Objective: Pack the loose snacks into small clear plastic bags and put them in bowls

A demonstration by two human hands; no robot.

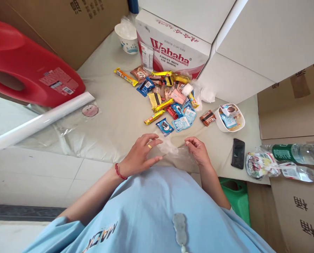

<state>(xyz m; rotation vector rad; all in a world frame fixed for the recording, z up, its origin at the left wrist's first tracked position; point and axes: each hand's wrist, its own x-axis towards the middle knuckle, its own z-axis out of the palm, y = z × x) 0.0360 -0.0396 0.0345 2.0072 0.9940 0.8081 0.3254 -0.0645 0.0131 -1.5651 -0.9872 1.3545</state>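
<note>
Film of clear, crinkled plastic [170,147] lies at frame centre, its outline hard to trace; the left edge cuts off a red plastic jug [33,66]. A cream-covered tabletop [115,116] bears colourful wrapped snacks [178,96]. The left hand [141,153], loosely open, appears empty; the right hand [199,153] nearly closes thumb to forefinger, any grip unclear.

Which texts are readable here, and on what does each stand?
"Wahaha®": water carton.
"PURIFIED WATER FOR DRINKING": same carton.
"50": right cardboard box.
Too small, blurred or unclear: carton's date code, snack wrappers, red jug label, bottle labels, shirt lettering, Chinese characters on cardboard boxes.
</note>
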